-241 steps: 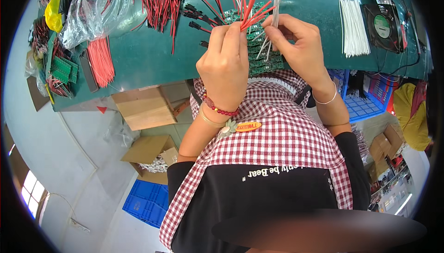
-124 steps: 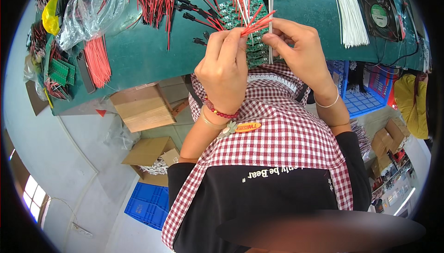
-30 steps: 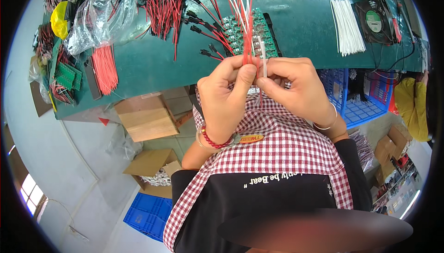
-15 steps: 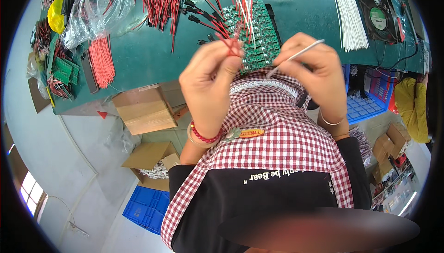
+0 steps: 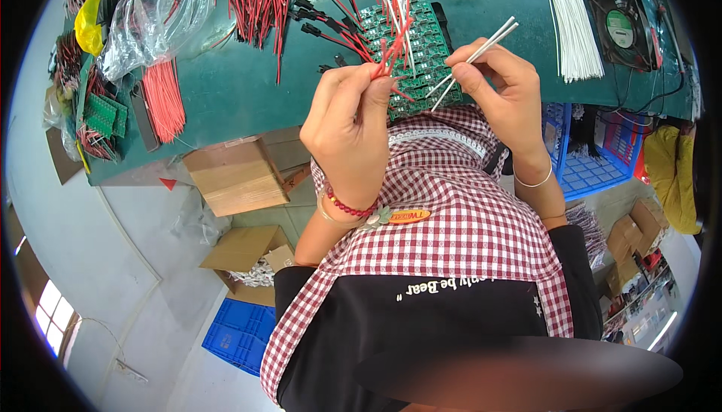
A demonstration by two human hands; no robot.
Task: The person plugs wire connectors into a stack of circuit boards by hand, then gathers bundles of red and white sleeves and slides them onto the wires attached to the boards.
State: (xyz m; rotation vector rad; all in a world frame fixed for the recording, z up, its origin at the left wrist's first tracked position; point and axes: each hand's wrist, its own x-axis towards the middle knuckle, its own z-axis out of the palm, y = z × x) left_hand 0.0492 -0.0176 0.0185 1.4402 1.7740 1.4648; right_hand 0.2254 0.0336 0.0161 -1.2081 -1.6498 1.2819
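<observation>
Has at far left a shiny yellow bag, then a thin, crumpled clear bag, with a red bundle of fine, straight strands below. Next, a heap of red and black leads with blocky plugs. Pinches red wires in the left hand, closed at the fingertips, with short ends fanning above and right of the grip. Has between the hands rectangular, densely studded green boards on a smooth green bench. Grips two white wires in the right hand, thumb and finger closed around mid-length; slants these from upper right down toward the boards. Cannot tell about contact there. Shows the red wires bright, bent and splayed, the white wires slim and straight. Farther right, a flat white bundle, then a square black fan.
</observation>
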